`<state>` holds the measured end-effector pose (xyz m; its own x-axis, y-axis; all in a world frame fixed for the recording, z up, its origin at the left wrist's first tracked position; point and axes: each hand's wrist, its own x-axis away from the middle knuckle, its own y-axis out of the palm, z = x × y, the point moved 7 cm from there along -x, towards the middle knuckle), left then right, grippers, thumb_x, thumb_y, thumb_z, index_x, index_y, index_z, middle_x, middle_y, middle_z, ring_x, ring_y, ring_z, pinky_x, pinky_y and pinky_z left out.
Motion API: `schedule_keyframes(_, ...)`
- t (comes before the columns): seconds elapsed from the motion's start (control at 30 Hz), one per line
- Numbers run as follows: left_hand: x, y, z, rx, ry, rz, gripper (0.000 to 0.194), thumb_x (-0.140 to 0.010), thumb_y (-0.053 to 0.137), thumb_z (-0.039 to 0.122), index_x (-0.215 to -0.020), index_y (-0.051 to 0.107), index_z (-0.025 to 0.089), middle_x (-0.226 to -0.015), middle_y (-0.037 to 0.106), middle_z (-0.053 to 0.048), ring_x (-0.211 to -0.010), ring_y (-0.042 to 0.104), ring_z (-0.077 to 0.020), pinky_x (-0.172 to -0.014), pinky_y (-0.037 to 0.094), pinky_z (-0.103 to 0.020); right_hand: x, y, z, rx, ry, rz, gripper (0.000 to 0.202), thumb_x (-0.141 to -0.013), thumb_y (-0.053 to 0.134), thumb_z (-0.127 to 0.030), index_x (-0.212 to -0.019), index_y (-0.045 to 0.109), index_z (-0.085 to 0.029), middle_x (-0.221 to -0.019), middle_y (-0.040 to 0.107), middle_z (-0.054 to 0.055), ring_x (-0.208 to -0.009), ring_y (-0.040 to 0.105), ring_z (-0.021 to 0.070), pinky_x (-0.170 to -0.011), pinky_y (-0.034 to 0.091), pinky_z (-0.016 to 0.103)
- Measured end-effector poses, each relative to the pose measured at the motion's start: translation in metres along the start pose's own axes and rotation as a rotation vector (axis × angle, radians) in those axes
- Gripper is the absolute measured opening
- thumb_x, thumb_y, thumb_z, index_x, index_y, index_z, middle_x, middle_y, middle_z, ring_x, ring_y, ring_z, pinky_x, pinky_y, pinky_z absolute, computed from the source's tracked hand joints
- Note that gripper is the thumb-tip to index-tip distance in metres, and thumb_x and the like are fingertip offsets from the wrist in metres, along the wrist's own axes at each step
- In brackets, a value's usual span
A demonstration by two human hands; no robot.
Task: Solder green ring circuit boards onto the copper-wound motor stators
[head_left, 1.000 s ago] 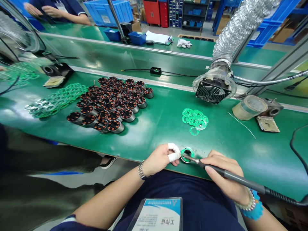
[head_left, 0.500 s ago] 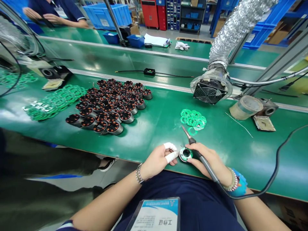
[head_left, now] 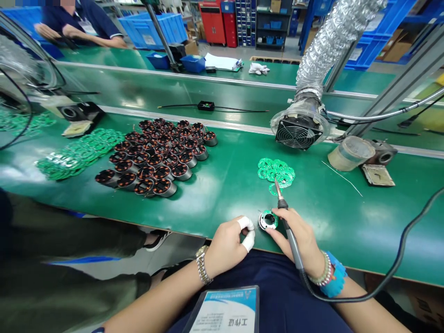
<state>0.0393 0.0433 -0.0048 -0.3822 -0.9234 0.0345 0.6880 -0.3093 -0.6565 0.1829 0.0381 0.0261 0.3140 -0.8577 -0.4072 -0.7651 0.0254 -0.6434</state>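
My right hand (head_left: 301,236) is closed around a soldering iron (head_left: 292,243), its tip pointing up and away over the loose boards. Thumb and index finger of the same hand also steady a motor stator topped with a ring-shaped green circuit board (head_left: 263,226) near the table's front edge. Just left of it is my left hand (head_left: 229,243), curled into a pinch, with white covers on thumb and index finger. A small gap separates it from the stator; anything between its fingertips is too small to make out. Beyond the iron lies a pile of ring-shaped green boards (head_left: 268,167).
Several copper-wound stators (head_left: 163,186) stand grouped left of centre, beside more green boards (head_left: 74,155). A fume fan (head_left: 297,134) hangs on a foil duct. At right are a solder wire (head_left: 342,177), a round tub (head_left: 351,153) and an iron stand (head_left: 379,173). A co-worker (head_left: 97,25) sits opposite.
My left hand has drawn back slightly left and down from the stator. The soldering iron has swung more upright, its tip now over the loose boards. The camera view has shifted a little.
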Motion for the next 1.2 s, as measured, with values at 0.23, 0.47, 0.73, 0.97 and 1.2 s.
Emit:
schedule_keyframes(0.23,0.002,-0.003,-0.005,-0.085,0.045,0.025,0.017,-0.079,0.056,0.025,-0.094,0.061,0.021,-0.083,0.065,-0.005,-0.075,0.058,-0.0190,-0.068,0.043,-0.029,0.002,0.001,0.001,-0.005,0.003,0.004,0.030,-0.085,0.056,-0.019,-0.113,0.047,-0.019,-0.096,0.058,0.009,-0.084,0.057,0.0206,-0.075,0.050,0.035)
schedule_keyframes(0.47,-0.013,-0.005,-0.003,0.337,0.025,0.049,0.009,-0.078,0.059,0.024,-0.080,0.065,0.017,-0.079,0.066,-0.005,-0.073,0.060,-0.0162,-0.071,0.047,-0.029,0.003,0.001,0.001,-0.005,-0.003,0.004,0.033,-0.084,0.057,-0.018,-0.115,0.046,-0.018,-0.096,0.057,0.009,-0.085,0.055,0.0209,-0.075,0.049,0.036)
schedule_keyframes(0.73,-0.017,0.003,-0.009,0.776,-0.131,-0.155,0.024,-0.073,0.063,0.019,-0.097,0.060,0.015,-0.086,0.064,-0.004,-0.081,0.060,-0.0136,-0.079,0.047,-0.028,0.002,-0.001,0.000,0.010,-0.004,0.011,0.032,-0.084,0.057,-0.017,-0.114,0.047,-0.017,-0.091,0.056,0.008,-0.079,0.054,0.0195,-0.070,0.049,0.033)
schedule_keyframes(0.97,-0.030,0.008,0.000,0.685,-0.102,-0.158,0.011,-0.071,0.064,0.024,-0.073,0.065,0.013,-0.073,0.055,-0.001,-0.056,0.050,-0.0084,-0.053,0.044,-0.021,-0.001,-0.004,0.000,-0.025,-0.010,0.005,0.035,-0.083,0.059,-0.017,-0.116,0.047,-0.016,-0.096,0.056,0.009,-0.085,0.054,0.0207,-0.075,0.047,0.035)
schedule_keyframes(1.2,-0.038,0.011,0.005,0.719,-0.079,-0.144,0.012,-0.067,0.064,0.019,-0.062,0.055,0.013,-0.064,0.049,0.003,-0.058,0.045,-0.0073,-0.056,0.038,-0.020,-0.015,-0.013,-0.018,-0.133,-0.103,0.026,0.023,-0.085,0.049,-0.007,-0.104,0.054,-0.018,-0.087,0.057,0.007,-0.080,0.053,0.0182,-0.070,0.047,0.031)
